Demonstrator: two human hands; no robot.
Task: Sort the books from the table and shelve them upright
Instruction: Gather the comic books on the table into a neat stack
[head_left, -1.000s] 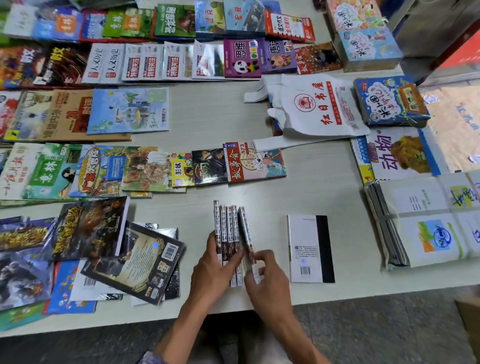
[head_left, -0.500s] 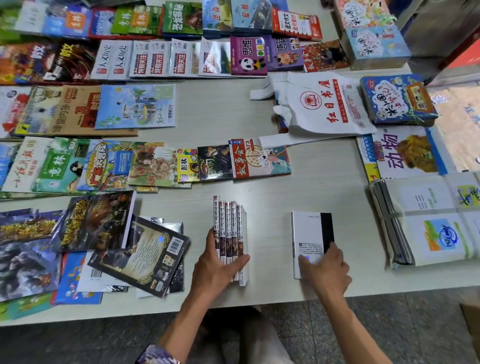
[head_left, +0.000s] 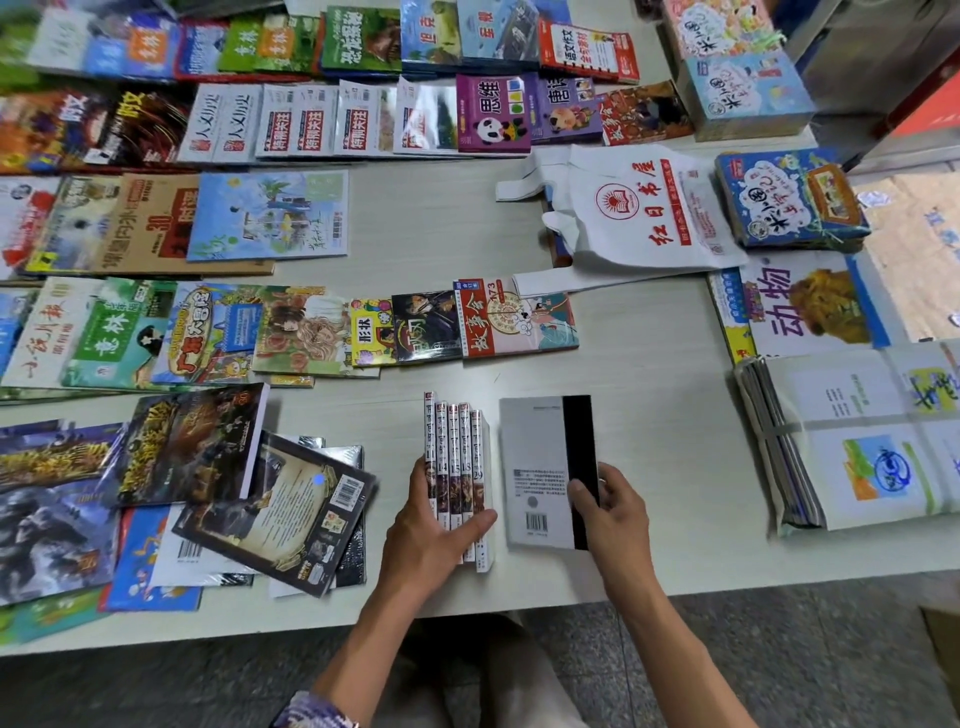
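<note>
Several thin numbered volumes (head_left: 457, 457) stand on edge, spines up, as one row near the table's front edge. My left hand (head_left: 431, 535) clasps the near end of that row, thumb across its right side. Just to the right lies a grey book with a black band (head_left: 540, 467), back cover up with a barcode showing. My right hand (head_left: 613, 514) grips its near right corner, thumb on the black band. The pale table (head_left: 649, 364) carries both.
Magazines and comics cover the table's left and far side, with a loose pile (head_left: 270, 509) left of my left hand. A white carrier bag (head_left: 639, 213) lies mid-right. A strapped bundle of booklets (head_left: 852, 436) sits at the right edge.
My right hand left the upright row, reached right to the grey book, and has slid it closer to the row. My left hand has stayed on the row.
</note>
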